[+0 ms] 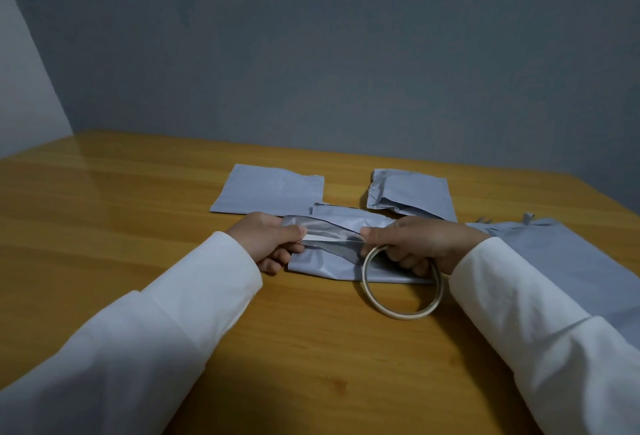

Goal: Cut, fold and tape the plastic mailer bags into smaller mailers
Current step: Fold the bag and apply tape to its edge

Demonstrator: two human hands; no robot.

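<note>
A grey folded mailer piece lies on the wooden table between my hands. My left hand pinches the free end of a clear tape strip stretched just above the mailer. My right hand grips the thin tape roll, its thumb pressing the strip near the roll. The roll's lower rim hangs toward the table in front of the mailer.
A flat grey mailer lies behind on the left and a crumpled folded one behind on the right. A large grey mailer bag spreads out under my right forearm. A grey wall stands behind the table's far edge.
</note>
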